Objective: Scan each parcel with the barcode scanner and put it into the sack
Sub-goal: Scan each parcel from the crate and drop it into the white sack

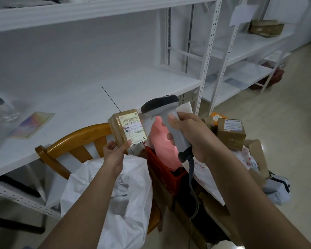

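My left hand (115, 153) pinches the lower edge of a small brown taped parcel (127, 127) and holds it upright, its white barcode label facing me. My right hand (190, 137) grips the handle of a grey barcode scanner (166, 121), whose dark head sits just right of the parcel and points toward it. A red glow falls on a pink parcel (164, 146) behind the scanner. The white sack (122, 193) lies open on a wooden chair (74, 142) below my left hand.
A red basket (160, 166) and a heap of cardboard and bagged parcels (231, 133) stand to the right on the floor. A long white shelf (79, 97) runs behind, with a glass jar (2, 110) and a colourful card (32, 124). More white shelving (241, 51) stands at the right.
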The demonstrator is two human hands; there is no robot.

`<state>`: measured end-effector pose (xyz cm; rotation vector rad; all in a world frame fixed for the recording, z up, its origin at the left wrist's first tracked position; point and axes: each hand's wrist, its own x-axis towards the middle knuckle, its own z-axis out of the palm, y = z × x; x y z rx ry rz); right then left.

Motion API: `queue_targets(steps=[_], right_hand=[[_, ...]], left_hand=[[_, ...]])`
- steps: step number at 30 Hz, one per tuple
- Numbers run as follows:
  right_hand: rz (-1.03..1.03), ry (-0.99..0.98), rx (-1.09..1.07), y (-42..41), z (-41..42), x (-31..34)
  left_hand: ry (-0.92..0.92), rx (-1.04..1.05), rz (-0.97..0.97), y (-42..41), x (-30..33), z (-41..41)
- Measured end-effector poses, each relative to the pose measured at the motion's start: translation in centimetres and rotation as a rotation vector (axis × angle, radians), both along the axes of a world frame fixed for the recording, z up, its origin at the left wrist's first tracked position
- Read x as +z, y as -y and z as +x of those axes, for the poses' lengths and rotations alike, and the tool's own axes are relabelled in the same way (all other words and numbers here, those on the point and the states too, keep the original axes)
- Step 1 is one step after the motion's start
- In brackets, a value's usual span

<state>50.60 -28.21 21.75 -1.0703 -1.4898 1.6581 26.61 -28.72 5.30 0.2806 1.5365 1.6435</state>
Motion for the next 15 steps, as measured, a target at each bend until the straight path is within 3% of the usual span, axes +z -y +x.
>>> queue_targets(steps=[6,15], right_hand=[[-0.032,0.057,0.004,-0.2,-1.0,-1.4],[-0.236,0.236,-0.089,-0.6,-4.6,-9.4]], left_hand=[[0.072,0.047,-0.077,1.5,-0.3,-0.5],[0.246,0.088,-0.504,6.8,-9.5,-4.2]])
